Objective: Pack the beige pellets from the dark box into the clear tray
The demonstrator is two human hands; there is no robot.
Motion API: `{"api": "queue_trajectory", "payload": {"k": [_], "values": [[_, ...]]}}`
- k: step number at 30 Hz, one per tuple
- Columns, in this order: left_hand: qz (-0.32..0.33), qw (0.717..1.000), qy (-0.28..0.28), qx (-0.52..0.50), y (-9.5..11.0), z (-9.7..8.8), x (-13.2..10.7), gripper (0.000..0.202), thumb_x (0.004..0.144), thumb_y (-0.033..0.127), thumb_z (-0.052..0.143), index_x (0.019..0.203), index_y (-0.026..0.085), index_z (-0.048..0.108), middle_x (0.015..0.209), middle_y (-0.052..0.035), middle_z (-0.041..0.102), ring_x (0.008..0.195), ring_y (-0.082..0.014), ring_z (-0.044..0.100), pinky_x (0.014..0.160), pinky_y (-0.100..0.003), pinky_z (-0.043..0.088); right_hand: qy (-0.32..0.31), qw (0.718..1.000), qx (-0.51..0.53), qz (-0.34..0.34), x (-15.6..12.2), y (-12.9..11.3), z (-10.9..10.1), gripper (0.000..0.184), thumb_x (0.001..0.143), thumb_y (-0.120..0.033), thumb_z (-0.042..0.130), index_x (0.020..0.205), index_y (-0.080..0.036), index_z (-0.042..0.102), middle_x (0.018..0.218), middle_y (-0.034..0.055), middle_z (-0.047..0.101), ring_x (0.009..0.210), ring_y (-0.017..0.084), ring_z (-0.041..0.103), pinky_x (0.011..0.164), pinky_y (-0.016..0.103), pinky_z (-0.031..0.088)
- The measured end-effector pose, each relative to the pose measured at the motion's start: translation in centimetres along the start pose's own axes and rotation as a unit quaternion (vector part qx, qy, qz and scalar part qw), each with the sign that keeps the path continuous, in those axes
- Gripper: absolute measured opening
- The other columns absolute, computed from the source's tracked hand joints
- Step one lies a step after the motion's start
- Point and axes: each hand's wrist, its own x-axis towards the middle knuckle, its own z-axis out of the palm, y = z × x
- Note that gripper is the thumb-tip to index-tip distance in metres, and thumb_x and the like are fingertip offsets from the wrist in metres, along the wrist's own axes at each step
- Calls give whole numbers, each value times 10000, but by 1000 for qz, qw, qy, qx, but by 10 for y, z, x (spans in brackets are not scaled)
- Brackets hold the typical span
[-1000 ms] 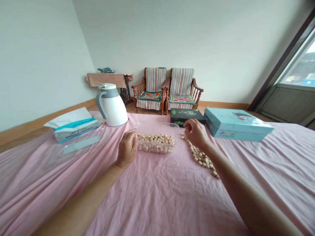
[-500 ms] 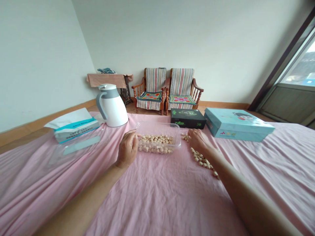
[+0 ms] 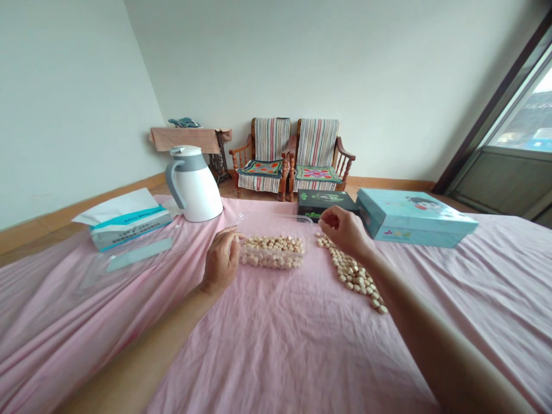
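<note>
A pink sheet covers the bed, with wooden armchairs beyond. Pale nuts lie in a clear plastic tub and in a line beside it. The left hand curls at the tub's edge and the right hand pinches above the line; I cannot tell whether either grip holds anything.

Ok so the layout: clear plastic tub of pale round nuts on a pink bedsheet, more loose nuts trailing along its right, white plastic jug behind-left, flat black box behind, pale blue cardboard box right of that, two wooden armchairs back by the wall
</note>
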Motion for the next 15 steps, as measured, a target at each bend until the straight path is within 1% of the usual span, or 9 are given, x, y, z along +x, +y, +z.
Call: {"api": "queue_trajectory", "payload": {"k": [2,3,4,6,8,10,12,15], "values": [[-2,1000,-1,1,1,0,0,282,935,225,326,906,174,603,969,-94,645,1079,-219,574,964,-391,452,-17,994,106,-16,2,-11,1,144,792,-272,531,871,-177,605,775,29,683,676,136,614,634,230,428],[-3,1000,-1,1,1,0,0,282,936,228,326,909,175,601,968,-92,644,1081,-218,573,966,-389,452,-20,991,129,-18,2,-13,3,159,807,-277,518,890,-176,608,781,29,688,683,135,623,639,229,432],[-4,1000,0,1,1,-1,0,280,937,230,326,911,174,599,968,-91,644,1083,-216,573,967,-387,453,-18,992,125,-14,2,-13,5,160,817,-266,504,892,-176,613,776,28,689,685,136,625,642,229,430],[-4,1000,2,1,2,-1,1,274,935,231,331,911,175,599,964,-90,645,1080,-216,575,967,-385,455,-11,999,48,-4,1,-5,10,153,818,-210,482,852,-174,627,762,32,682,690,140,615,647,231,411],[-1,1000,3,3,2,-1,1,274,935,230,333,904,177,600,956,-89,648,1069,-217,580,960,-383,459,-34,997,-65,-9,-1,9,18,170,792,-137,470,806,-168,637,787,48,678,715,146,594,647,233,380],[1,1000,4,6,2,-1,1,279,936,230,331,897,177,602,950,-89,649,1058,-219,583,950,-383,464,-97,983,-154,-24,-4,26,27,191,771,-87,457,782,-157,635,818,68,672,723,149,572,630,237,349],[5,1000,4,5,2,-1,1,281,938,228,332,896,173,604,950,-92,650,1060,-222,583,947,-382,463,-147,966,-210,-29,-8,41,37,195,781,-74,444,768,-143,627,805,86,657,707,151,551,618,244,332],[8,1000,6,2,2,-2,1,278,937,222,336,900,162,605,951,-99,649,1068,-224,579,951,-379,459,-175,949,-258,-50,-12,49,46,211,799,-53,427,799,-126,624,822,112,642,736,162,544,657,256,336]]}}
